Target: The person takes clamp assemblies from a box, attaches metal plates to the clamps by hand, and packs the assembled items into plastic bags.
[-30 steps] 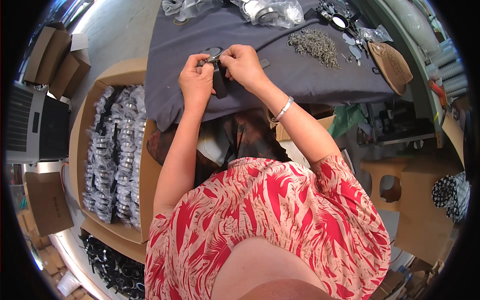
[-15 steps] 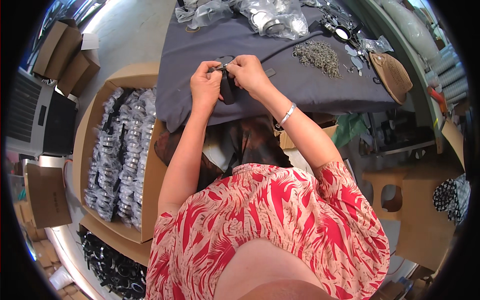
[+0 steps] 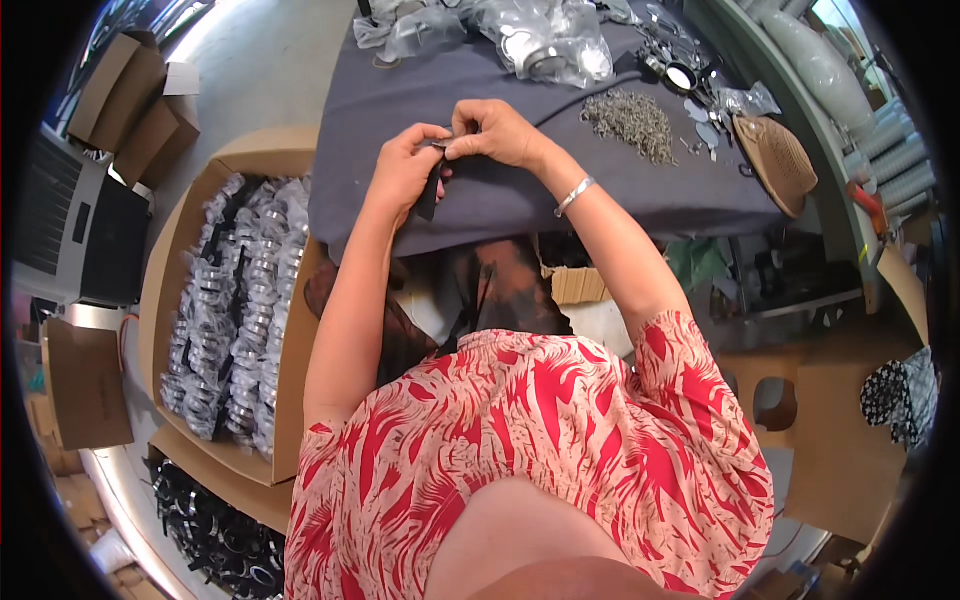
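The cloth-covered surface [image 3: 600,185] extends beyond and to either side of the fingers. A narrow black piece [image 3: 429,195] lies within and just below the fingers, its long axis slanting from their tips toward the near edge, the left hand [image 3: 400,170] nearer along its length. The left fingers are clamped on it; those of the right hand [image 3: 500,133] bend in at its upper end, their grip indistinct.

Black piece [image 3: 428,195] partly hidden by fingers [image 3: 427,132]; bagged parts [image 3: 548,45] cut at top edge.
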`<action>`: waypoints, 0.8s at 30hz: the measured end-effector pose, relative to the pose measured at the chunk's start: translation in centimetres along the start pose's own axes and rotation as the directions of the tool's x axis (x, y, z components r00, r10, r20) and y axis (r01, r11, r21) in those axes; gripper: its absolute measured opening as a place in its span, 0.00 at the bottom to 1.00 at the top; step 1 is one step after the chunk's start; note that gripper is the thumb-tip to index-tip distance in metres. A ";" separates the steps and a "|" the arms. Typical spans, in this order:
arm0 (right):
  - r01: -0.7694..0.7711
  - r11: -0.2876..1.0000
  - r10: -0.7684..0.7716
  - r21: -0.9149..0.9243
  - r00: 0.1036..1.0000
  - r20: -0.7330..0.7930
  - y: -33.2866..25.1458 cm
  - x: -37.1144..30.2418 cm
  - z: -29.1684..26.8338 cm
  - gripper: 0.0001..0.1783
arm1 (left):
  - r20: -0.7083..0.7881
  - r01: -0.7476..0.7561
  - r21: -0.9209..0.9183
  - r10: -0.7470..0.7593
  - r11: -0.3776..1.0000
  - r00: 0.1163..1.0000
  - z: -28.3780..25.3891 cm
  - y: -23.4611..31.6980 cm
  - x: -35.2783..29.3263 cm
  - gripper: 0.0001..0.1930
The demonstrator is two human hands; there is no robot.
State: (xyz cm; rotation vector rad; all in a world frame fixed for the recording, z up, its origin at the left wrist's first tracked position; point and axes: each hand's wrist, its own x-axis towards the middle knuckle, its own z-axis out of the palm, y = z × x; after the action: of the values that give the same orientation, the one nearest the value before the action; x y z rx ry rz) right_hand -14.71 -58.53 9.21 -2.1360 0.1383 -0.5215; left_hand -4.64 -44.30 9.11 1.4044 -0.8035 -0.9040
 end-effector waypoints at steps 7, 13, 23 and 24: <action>-0.083 0.992 0.072 -0.099 0.991 -0.111 -0.7 -2.1 -2.0 0.08 | -0.243 0.145 -0.010 -0.143 0.989 0.959 0.8 0.3 -1.0 0.07; -0.055 0.671 0.119 -0.740 0.992 0.034 -0.2 -5.8 -4.1 0.15 | -0.248 0.097 -0.050 -0.106 0.994 0.963 0.8 -0.2 -0.6 0.04; 0.018 0.535 0.144 -0.845 0.983 0.112 -3.6 -4.8 -4.8 0.14 | -0.158 0.098 -0.057 -0.106 0.994 0.982 -0.4 0.1 -0.6 0.02; 0.082 0.552 0.072 -0.830 0.987 0.145 -4.2 -4.6 -4.7 0.14 | -0.147 0.101 -0.060 -0.109 0.993 0.983 -0.4 0.1 -0.6 0.02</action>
State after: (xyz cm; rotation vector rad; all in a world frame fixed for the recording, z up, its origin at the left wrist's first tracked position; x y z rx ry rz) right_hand -21.17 -58.32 13.48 -3.1275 0.3473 -0.2838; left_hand -4.52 -43.55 9.24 1.4609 -0.5926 -0.8819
